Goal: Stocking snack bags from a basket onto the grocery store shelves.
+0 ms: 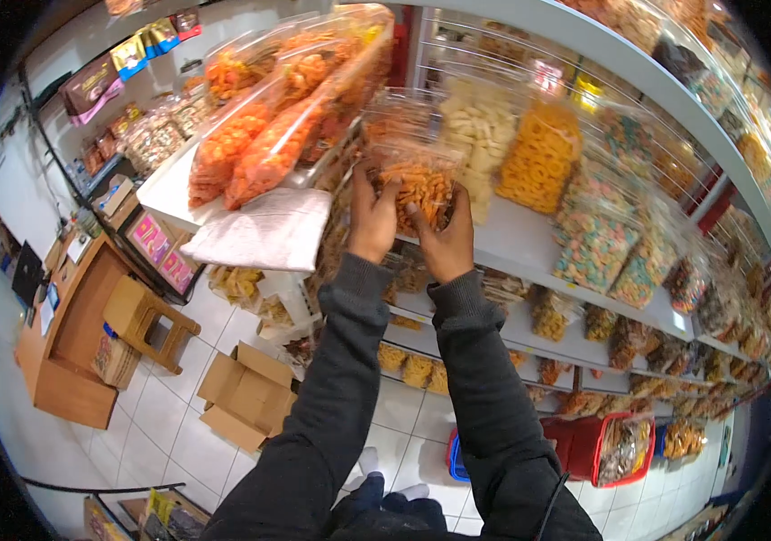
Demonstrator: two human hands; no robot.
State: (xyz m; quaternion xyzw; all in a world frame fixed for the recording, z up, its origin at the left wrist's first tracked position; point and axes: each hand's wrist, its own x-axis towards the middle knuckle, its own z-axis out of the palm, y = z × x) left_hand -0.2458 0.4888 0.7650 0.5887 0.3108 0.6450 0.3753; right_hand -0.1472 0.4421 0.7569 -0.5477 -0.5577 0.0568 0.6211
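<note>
Between my two hands is a clear plastic bag of orange-brown stick snacks (419,182), at the front of a grey metal shelf (520,237). My left hand (373,216) grips its left side, and my right hand (446,233) grips the right side, thumbs facing me. Behind it stands another clear bag of similar colour (399,111). Just to the right are a bag of pale cream snacks (473,128) and a bag of yellow ring snacks (539,155). Left of my hands, a folded whitish cloth (260,230) lies on a white ledge below large bags of orange snacks (277,149).
Bags of pastel-coloured snacks (601,237) line the shelf's right part. Lower shelves hold several more bags (551,314). On the tiled floor are an open cardboard box (250,395), a brown plastic stool (149,321) and a red bin (574,446). A wooden desk (74,338) stands left.
</note>
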